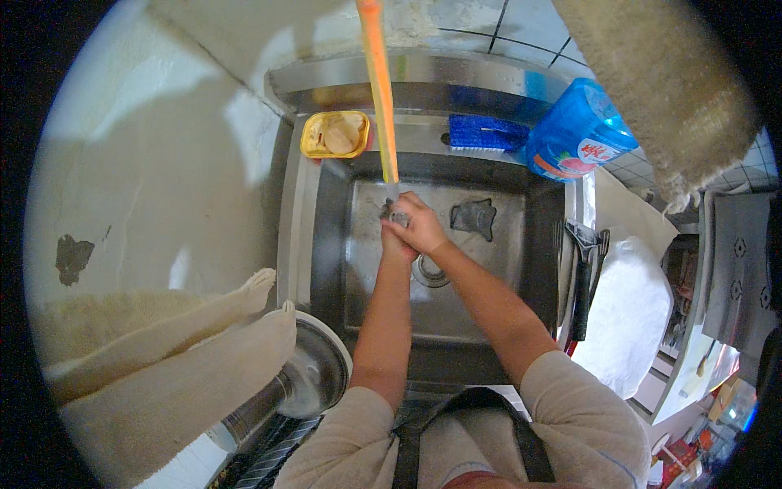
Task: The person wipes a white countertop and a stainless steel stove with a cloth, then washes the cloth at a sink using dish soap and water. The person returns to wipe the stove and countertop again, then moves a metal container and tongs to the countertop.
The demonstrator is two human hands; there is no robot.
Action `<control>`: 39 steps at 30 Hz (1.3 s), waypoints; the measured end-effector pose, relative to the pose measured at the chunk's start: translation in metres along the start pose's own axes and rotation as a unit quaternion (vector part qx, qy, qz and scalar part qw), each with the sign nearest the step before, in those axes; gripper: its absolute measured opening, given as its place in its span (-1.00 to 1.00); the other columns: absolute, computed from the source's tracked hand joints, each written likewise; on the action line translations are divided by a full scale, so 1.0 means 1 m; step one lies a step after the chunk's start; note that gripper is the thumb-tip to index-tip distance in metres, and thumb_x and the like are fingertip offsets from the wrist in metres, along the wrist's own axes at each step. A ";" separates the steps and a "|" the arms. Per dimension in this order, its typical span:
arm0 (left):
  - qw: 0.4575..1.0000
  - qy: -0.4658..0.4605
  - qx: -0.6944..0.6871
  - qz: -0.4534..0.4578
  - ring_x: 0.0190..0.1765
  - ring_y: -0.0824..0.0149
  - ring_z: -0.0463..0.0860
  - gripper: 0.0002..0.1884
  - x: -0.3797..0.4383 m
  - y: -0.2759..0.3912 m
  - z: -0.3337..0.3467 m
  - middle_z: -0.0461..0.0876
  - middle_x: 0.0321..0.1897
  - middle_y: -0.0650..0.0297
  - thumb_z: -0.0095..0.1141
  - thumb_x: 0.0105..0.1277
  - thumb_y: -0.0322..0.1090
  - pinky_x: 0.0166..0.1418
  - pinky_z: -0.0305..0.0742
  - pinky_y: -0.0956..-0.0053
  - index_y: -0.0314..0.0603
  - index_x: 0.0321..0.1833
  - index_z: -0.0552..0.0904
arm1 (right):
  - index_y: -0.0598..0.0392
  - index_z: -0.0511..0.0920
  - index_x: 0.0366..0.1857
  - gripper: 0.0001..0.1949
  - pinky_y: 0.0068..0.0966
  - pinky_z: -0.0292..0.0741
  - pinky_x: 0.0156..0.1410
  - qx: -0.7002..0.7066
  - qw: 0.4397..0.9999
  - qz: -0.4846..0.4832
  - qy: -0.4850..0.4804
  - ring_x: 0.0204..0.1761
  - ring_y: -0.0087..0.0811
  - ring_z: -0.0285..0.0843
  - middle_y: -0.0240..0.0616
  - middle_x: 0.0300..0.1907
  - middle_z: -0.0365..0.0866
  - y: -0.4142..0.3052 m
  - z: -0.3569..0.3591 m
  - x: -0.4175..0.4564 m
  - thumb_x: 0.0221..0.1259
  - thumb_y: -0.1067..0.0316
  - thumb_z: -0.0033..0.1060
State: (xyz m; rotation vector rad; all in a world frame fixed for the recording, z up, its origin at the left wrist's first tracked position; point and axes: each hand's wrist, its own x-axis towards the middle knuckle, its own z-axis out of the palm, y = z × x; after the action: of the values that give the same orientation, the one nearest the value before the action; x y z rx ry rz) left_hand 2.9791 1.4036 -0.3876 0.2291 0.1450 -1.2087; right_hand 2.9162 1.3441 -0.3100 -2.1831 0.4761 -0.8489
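Note:
My right hand and my left hand are pressed together above the floor of a stainless steel sink. The right hand lies over the left and hides most of its fingers. An orange and yellow hose comes down from above, and its lower end meets the hands. Something greyish and shiny shows between the fingers; whether it is water or a small object is unclear. To the right of the hands, a dark grey cloth-like piece lies on the sink floor. The round drain is just below the hands.
Along the sink's back ledge stand a yellow tub with pale pieces like soap, a blue brush and a blue detergent bottle. Kitchen utensils hang at the right rim. Cloths hang at left, another cloth at upper right.

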 end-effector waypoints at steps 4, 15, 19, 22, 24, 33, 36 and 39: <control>0.927 0.243 0.240 0.156 -0.23 0.25 0.53 -0.65 0.012 -0.010 -0.006 0.54 -0.26 0.20 -0.22 0.28 -0.03 -0.18 0.43 0.35 -0.17 -0.21 0.49 | 0.07 0.50 -0.32 -0.75 -0.33 0.42 -0.24 0.015 0.982 0.186 -0.001 -0.38 -0.14 0.51 -0.07 -0.38 0.54 0.009 0.020 0.010 -0.02 0.16 0.12; 0.821 0.335 0.389 0.250 -0.19 0.22 0.49 -0.58 -0.011 0.002 -0.003 0.51 -0.19 0.15 -0.16 0.27 -0.03 -0.12 0.40 0.33 -0.22 -0.01 0.43 | 0.16 0.51 -0.37 -0.88 -0.49 0.38 -0.01 0.413 0.833 0.323 0.177 -0.15 -0.47 0.43 -0.25 -0.24 0.49 0.039 0.024 -0.011 0.00 0.41 0.10; 0.986 0.141 0.047 0.077 -0.22 0.24 0.48 -0.57 -0.033 0.021 0.010 0.50 -0.16 0.18 -0.11 0.24 -0.01 -0.08 0.41 0.38 -0.16 0.01 0.42 | 0.18 0.48 -0.42 -0.88 -0.46 0.38 0.00 0.116 0.988 0.095 -0.023 -0.17 -0.39 0.43 -0.15 -0.25 0.46 -0.041 0.017 -0.037 0.00 0.37 0.09; 0.996 0.071 0.027 0.057 -0.18 0.26 0.51 -0.59 -0.045 0.022 -0.004 0.52 -0.17 0.21 -0.12 0.24 0.02 -0.07 0.43 0.37 -0.14 -0.04 0.46 | 0.19 0.45 -0.49 -0.88 -0.39 0.42 -0.09 0.003 0.979 0.197 -0.058 -0.28 -0.30 0.45 -0.08 -0.35 0.43 -0.039 0.035 -0.020 -0.02 0.37 0.08; 0.976 0.191 0.068 0.085 -0.14 0.27 0.52 -0.59 -0.032 -0.002 0.038 0.54 -0.17 0.23 -0.15 0.24 0.04 -0.04 0.42 0.35 -0.13 -0.09 0.48 | 0.18 0.44 -0.48 -0.88 -0.36 0.44 -0.18 0.033 0.942 0.334 0.004 -0.35 -0.29 0.45 -0.10 -0.42 0.43 0.018 0.034 0.017 -0.02 0.36 0.08; 0.923 0.272 0.246 0.115 0.00 0.16 0.47 -0.49 -0.036 0.008 0.010 0.43 0.00 0.20 -0.30 0.29 0.15 0.06 0.39 0.21 -0.15 0.00 0.42 | 0.10 0.46 -0.31 -0.90 -0.49 0.40 -0.23 0.333 0.868 0.355 0.097 -0.38 -0.42 0.42 -0.26 -0.42 0.49 0.028 0.042 -0.006 0.14 0.36 0.05; 0.972 0.198 0.114 0.053 0.03 0.17 0.45 -0.35 -0.037 0.015 0.043 0.45 -0.03 0.17 -0.27 0.19 0.31 0.08 0.38 0.20 -0.17 0.00 0.42 | -0.02 0.50 -0.20 -0.80 -0.40 0.37 0.02 0.235 0.954 0.185 0.031 -0.06 -0.26 0.43 -0.19 -0.14 0.49 0.000 0.024 -0.016 0.09 0.25 0.12; 0.990 0.101 0.088 0.043 0.04 0.15 0.44 -0.32 -0.036 0.024 0.038 0.47 -0.04 0.15 -0.26 0.15 0.34 0.09 0.36 0.19 -0.15 0.01 0.42 | -0.11 0.49 -0.11 -0.62 -0.19 0.22 0.20 -0.073 0.992 -0.087 -0.051 0.15 -0.06 0.22 -0.19 0.05 0.39 -0.019 -0.009 -0.011 -0.07 0.12 0.24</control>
State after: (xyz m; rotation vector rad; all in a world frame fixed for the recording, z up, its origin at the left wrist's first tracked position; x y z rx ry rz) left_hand 2.9888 1.4345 -0.3406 0.5092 0.2027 -1.1117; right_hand 2.9031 1.3582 -0.2964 -2.4168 0.3088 -0.8111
